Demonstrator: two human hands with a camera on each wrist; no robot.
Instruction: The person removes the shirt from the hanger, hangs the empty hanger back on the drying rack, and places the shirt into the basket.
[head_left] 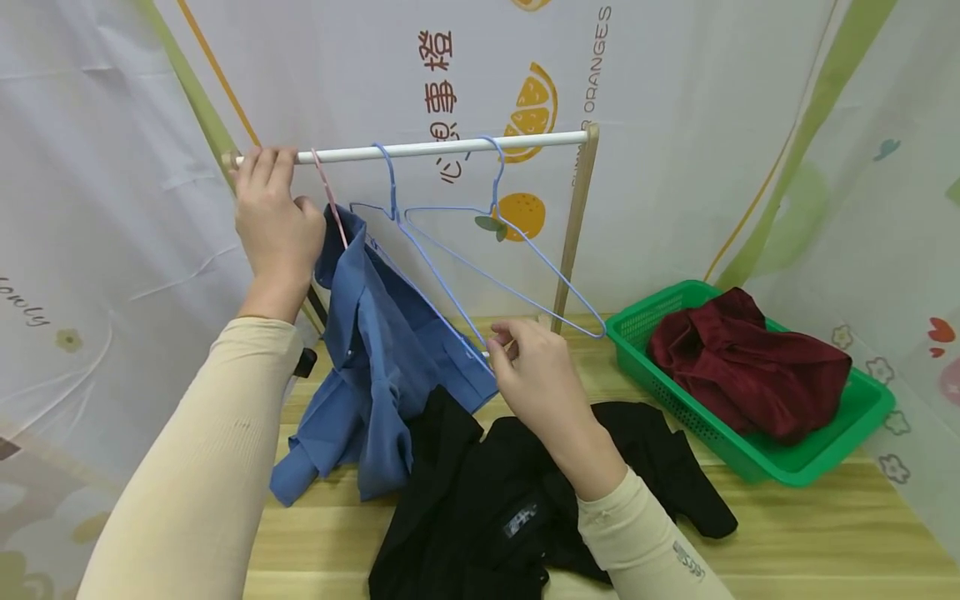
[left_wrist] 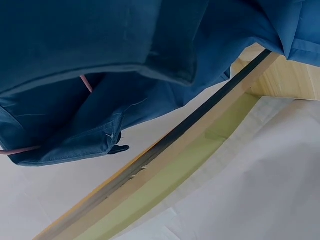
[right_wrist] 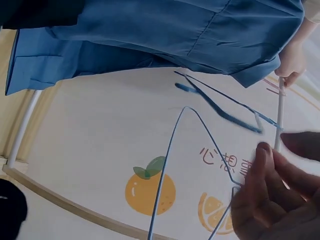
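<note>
Left hand: raised to the left end of the white horizontal rail of the wooden-post drying rack; fingers curled over the top of the rail, thumb below, gripping it. Just right of this hand a pink wire hanger hooks over the rail and carries the blue collared shirt. The shirt hangs from its collar end and trails down onto the pale wooden tabletop. From the left wrist view, only the shirt's folds, a short stretch of pink wire and a rack post show; the hand itself is out of sight there.

Right hand: lower, in front of the rack, above the crumpled black garment lying on the table. Fingertips drawn together, pinching the lower corner of a light blue wire hanger whose hook sits on the rail. Hand touches the hem of the blue shirt. The right wrist view confirms the thin blue wire running into the curled fingers.

A second light blue wire hanger hangs further right on the rail, bare, untouched.

To the right, on the table: a green plastic mesh basket holding a bundled dark red garment, well apart from both hands.

Both forearms wear cream sleeves.
</note>
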